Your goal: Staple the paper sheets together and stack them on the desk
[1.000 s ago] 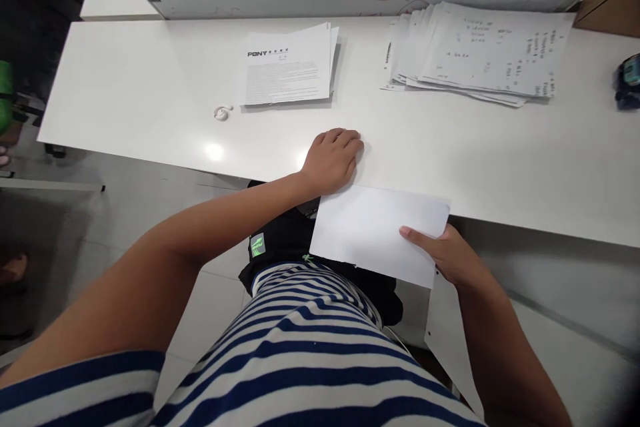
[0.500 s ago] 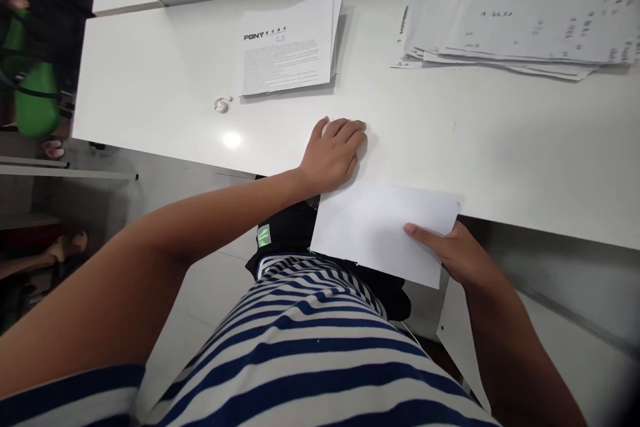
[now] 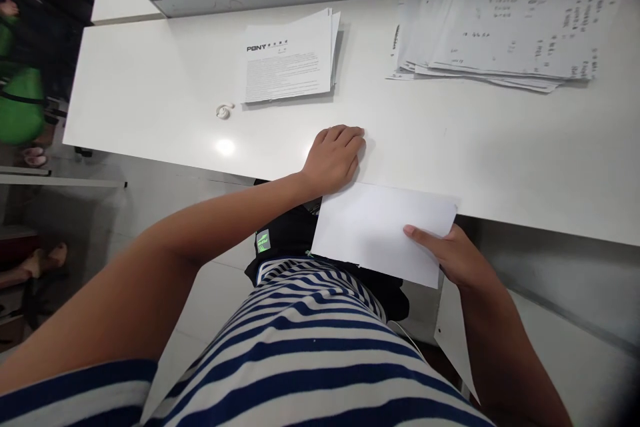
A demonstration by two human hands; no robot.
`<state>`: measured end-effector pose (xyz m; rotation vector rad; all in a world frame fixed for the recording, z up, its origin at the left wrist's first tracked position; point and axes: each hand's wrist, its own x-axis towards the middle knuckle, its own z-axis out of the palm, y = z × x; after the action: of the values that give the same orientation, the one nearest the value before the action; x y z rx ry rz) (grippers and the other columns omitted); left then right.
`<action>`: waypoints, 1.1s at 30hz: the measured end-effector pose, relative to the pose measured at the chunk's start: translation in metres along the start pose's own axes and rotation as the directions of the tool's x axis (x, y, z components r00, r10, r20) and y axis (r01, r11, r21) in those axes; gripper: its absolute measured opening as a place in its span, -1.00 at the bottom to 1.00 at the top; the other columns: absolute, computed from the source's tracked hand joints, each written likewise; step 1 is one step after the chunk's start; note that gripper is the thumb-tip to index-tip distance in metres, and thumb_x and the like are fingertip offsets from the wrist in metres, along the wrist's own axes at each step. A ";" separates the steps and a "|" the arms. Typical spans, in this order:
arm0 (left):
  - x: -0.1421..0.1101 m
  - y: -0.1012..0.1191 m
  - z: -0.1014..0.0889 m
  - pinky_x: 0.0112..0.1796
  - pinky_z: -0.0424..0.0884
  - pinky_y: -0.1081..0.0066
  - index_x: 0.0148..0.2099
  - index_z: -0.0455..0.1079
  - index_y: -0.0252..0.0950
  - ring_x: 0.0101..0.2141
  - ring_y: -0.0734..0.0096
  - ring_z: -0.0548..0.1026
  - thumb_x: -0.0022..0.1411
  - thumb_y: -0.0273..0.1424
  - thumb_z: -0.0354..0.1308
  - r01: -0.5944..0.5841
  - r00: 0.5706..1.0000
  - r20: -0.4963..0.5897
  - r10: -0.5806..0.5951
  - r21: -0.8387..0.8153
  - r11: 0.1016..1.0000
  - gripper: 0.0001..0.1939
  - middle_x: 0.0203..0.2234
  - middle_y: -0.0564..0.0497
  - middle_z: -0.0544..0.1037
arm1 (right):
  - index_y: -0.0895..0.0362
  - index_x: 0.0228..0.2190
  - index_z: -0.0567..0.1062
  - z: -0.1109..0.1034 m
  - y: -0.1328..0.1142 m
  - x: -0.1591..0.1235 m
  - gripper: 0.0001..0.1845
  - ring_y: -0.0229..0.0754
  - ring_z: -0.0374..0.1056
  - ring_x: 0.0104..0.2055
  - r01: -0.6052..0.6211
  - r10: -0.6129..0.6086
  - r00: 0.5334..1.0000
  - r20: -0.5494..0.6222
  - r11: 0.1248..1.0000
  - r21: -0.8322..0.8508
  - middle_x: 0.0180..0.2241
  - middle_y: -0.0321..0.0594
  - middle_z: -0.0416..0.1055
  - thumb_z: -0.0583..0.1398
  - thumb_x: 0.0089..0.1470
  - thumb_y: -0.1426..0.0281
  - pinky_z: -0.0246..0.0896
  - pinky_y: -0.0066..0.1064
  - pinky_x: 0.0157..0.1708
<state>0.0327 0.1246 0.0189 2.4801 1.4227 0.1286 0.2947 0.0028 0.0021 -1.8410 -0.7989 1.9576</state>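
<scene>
1. On the worktop [image 3: 150, 80], I've got a white curly gadget [image 3: 223, 111], then printed sheets [image 3: 289, 77].
2. My left grip [image 3: 333, 157] lies palm-down, fingers loosely bent, nothing visibly held.
3. Blank paper [image 3: 370, 227] sits mostly past the front edge, pinched in my right grip [image 3: 440, 247].

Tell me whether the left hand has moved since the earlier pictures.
No, no clear shift either way: the left hand keeps nearly the same place on the desk, in front of the PONY sheets.
</scene>
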 end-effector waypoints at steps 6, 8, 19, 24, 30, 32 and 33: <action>0.000 -0.001 0.002 0.16 0.10 0.06 0.15 0.28 -0.22 0.20 0.08 0.20 0.38 -0.37 -0.17 -0.002 1.000 0.003 0.002 -0.006 1.000 -0.62 0.21 -0.05 0.32 | -0.03 -0.02 0.51 0.000 -0.003 0.000 -0.43 0.21 0.44 0.02 0.004 -0.005 1.000 -0.014 1.000 -0.017 0.00 -0.11 0.50 0.38 -0.08 0.11 0.49 -0.11 -0.14; 0.000 -0.001 0.003 0.16 0.10 0.06 0.15 0.28 -0.21 0.20 0.08 0.20 0.38 -0.36 -0.17 -0.002 1.000 0.002 0.002 -0.016 1.000 -0.62 0.20 -0.04 0.32 | -0.01 -0.03 0.52 0.000 -0.004 0.000 -0.43 0.22 0.44 0.01 0.000 -0.001 1.000 -0.023 1.000 -0.026 -0.01 -0.10 0.50 0.39 -0.09 0.11 0.49 -0.11 -0.15; 0.002 0.000 0.003 0.13 0.13 0.06 0.12 0.31 -0.23 0.17 0.07 0.21 0.32 -0.45 -0.15 0.000 1.000 -0.025 0.000 -0.021 1.000 -0.62 0.18 -0.06 0.33 | 0.06 -0.01 0.52 0.005 -0.003 -0.005 -0.40 0.15 0.46 -0.01 0.065 -0.068 0.997 -0.048 0.997 -0.050 -0.04 -0.13 0.53 0.39 -0.09 0.11 0.48 -0.22 -0.17; 0.000 0.003 0.003 0.06 0.22 0.08 0.07 0.34 -0.23 0.10 0.06 0.25 0.28 -0.49 -0.11 -0.003 0.997 -0.080 0.005 0.017 1.000 -0.64 0.14 -0.09 0.37 | 0.12 -0.07 0.54 0.010 0.000 0.001 -0.44 0.10 0.49 -0.07 0.107 -0.106 0.992 -0.075 0.994 0.013 -0.07 -0.08 0.55 0.40 -0.11 0.15 0.47 -0.23 -0.16; 0.000 0.003 -0.001 0.02 0.25 0.08 0.07 0.33 -0.28 0.06 0.04 0.27 0.31 -0.45 -0.11 -0.019 0.998 -0.063 0.022 0.053 0.998 -0.66 0.13 -0.14 0.36 | 0.21 -0.12 0.54 0.013 0.003 0.003 -0.49 0.04 0.53 -0.17 0.121 -0.114 0.988 -0.103 0.991 0.064 -0.13 -0.01 0.57 0.40 -0.10 0.21 0.48 -0.29 -0.26; 0.001 0.003 -0.003 0.01 0.27 0.09 0.08 0.33 -0.30 0.05 0.04 0.28 0.35 -0.41 -0.14 -0.015 0.999 -0.038 0.018 0.060 0.998 -0.66 0.13 -0.14 0.35 | 0.23 -0.14 0.55 0.014 0.005 0.003 -0.50 0.03 0.53 -0.21 0.134 -0.127 0.986 -0.111 0.990 0.052 -0.17 -0.01 0.58 0.40 -0.10 0.22 0.47 -0.31 -0.31; 0.002 0.003 -0.004 0.00 0.27 0.09 0.08 0.32 -0.30 0.04 0.04 0.29 0.37 -0.39 -0.15 -0.013 1.000 -0.024 0.015 0.061 0.998 -0.66 0.13 -0.14 0.35 | 0.23 -0.14 0.55 0.014 0.006 0.003 -0.51 0.03 0.53 -0.23 0.143 -0.137 0.984 -0.110 0.989 0.046 -0.19 -0.01 0.58 0.40 -0.09 0.22 0.47 -0.32 -0.33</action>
<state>0.0352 0.1253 0.0240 2.5465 1.4403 0.1209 0.2816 -0.0024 -0.0032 -1.7902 -0.8111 1.7618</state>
